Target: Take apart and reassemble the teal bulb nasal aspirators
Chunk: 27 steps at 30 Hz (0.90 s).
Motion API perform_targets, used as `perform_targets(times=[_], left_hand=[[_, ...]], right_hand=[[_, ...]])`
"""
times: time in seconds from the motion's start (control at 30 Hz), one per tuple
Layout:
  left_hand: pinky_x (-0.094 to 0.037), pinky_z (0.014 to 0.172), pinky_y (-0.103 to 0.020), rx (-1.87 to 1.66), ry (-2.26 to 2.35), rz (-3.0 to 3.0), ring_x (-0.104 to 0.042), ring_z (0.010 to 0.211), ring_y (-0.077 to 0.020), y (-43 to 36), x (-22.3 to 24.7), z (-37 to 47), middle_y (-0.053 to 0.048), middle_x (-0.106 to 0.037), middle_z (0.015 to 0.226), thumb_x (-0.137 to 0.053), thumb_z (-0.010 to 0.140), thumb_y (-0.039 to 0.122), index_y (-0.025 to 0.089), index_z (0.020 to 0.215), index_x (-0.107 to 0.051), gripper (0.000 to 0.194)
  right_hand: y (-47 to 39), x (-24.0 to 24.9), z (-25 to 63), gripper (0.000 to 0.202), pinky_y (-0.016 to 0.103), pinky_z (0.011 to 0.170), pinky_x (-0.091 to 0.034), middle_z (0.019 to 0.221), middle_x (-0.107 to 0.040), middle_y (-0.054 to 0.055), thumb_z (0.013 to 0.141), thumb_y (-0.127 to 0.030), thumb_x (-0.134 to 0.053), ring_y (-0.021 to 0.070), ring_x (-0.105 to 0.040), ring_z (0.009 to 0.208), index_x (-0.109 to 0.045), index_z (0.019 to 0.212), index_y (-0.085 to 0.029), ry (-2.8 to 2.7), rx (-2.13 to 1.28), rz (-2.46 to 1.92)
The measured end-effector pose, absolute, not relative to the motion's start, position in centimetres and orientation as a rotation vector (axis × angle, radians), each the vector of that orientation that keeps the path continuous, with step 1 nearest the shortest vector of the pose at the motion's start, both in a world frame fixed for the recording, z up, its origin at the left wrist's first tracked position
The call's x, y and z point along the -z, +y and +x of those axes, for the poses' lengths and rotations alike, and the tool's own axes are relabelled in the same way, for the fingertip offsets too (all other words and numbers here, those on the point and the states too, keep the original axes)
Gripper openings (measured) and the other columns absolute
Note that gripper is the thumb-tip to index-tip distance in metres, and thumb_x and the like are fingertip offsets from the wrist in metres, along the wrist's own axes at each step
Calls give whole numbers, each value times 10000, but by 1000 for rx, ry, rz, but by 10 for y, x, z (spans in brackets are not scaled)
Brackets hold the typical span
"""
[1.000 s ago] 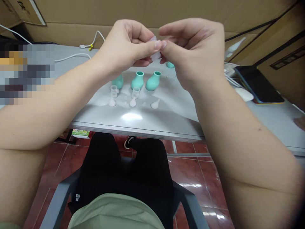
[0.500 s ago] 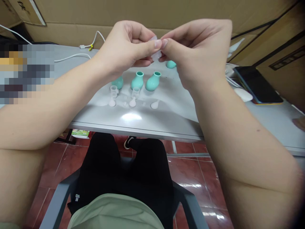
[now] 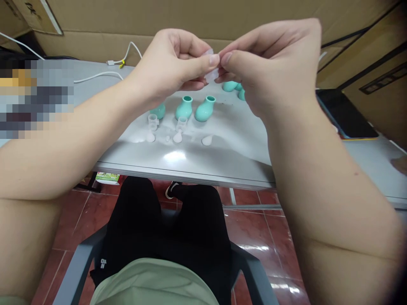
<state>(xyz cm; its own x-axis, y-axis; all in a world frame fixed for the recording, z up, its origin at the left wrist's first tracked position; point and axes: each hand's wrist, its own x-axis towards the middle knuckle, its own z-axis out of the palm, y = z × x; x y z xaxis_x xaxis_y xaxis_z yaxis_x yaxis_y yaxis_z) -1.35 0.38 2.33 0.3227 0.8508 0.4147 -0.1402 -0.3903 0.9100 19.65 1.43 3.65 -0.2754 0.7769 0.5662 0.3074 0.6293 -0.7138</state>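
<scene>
High over the table, my left hand [image 3: 181, 61] pinches a small translucent plastic piece [image 3: 211, 76] between thumb and fingers. My right hand [image 3: 270, 63] is closed in a pinch right beside that piece; whatever its fingertips grip is hidden. Below stand turquoise vase-shaped pieces, one [image 3: 184, 109] upright and another [image 3: 205, 109] leaning, with a third [image 3: 158, 110] partly behind my left wrist. In front of them sit two clear plastic cups [image 3: 153, 121] with side tabs. Nearer the edge lie white drop-shaped pieces [image 3: 177, 137], [image 3: 207, 140] and tiny whitish bits [image 3: 168, 139].
More turquoise pieces [image 3: 229, 86] lie farther back, partly behind my right hand. A white cable [image 3: 98, 75] runs across the left side of the table. At the right lies a dark phone-like slab [image 3: 349, 116]. Cardboard [image 3: 190, 17] walls the back.
My right hand has shifted slightly to the right, leaving a small gap between the two thumbs. More turquoise pieces at the back show now. My left hand keeps its pinch on the plastic piece.
</scene>
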Motion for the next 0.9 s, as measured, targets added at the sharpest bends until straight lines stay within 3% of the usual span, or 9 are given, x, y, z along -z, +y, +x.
perform_targets(times=[0.17,0.3,0.43,0.57,0.7,0.9], left_hand=[[-649,896,-334,-1155,693,1659,-715,837,-148,13,-27,-19,-75,-775,924,-1014,852,571,162,898,-828,452],[-622,924,-395,-1035,680,1685,-746,848,-182,11,-26,-21,-103,-812,923,-1045,823,555,147,890,-815,474],[-598,924,-431,-1177,666,1679,-735,822,-183,7,-22,-19,-102,-825,895,-992,886,563,137,889,-809,463],[-612,936,-454,-1043,687,1713,-742,821,-192,9,-23,-20,-79,-826,869,-1029,833,537,147,877,-820,445],[-610,915,-456,-1127,710,1699,-718,784,-179,7,-23,-17,-77,-801,834,-1030,813,570,148,842,-814,475],[-612,898,-383,-1053,686,1715,-730,814,-156,4,-27,-17,-57,-802,865,-1024,829,568,160,857,-809,462]], right_hand=[[18,-36,200,176,580,949,-677,899,-769,39,795,-469,-917,355,-758,923,-766,769,-381,-1884,-653,-856],[25,-35,206,231,561,920,-682,839,-756,35,750,-480,-967,320,-749,842,-778,766,-349,-1928,-769,-812],[30,-35,210,282,552,874,-672,805,-742,42,750,-474,-1008,291,-736,775,-785,759,-303,-1960,-805,-757],[29,-35,215,267,503,845,-643,849,-735,41,853,-486,-946,279,-725,805,-760,832,-296,-2104,-726,-769],[27,-33,215,275,467,800,-589,878,-695,47,942,-494,-835,279,-690,817,-658,872,-297,-2167,-547,-810],[26,-28,214,93,492,886,-590,998,-704,53,1053,-358,-656,311,-715,967,-588,1001,-321,-2245,-331,-906]])
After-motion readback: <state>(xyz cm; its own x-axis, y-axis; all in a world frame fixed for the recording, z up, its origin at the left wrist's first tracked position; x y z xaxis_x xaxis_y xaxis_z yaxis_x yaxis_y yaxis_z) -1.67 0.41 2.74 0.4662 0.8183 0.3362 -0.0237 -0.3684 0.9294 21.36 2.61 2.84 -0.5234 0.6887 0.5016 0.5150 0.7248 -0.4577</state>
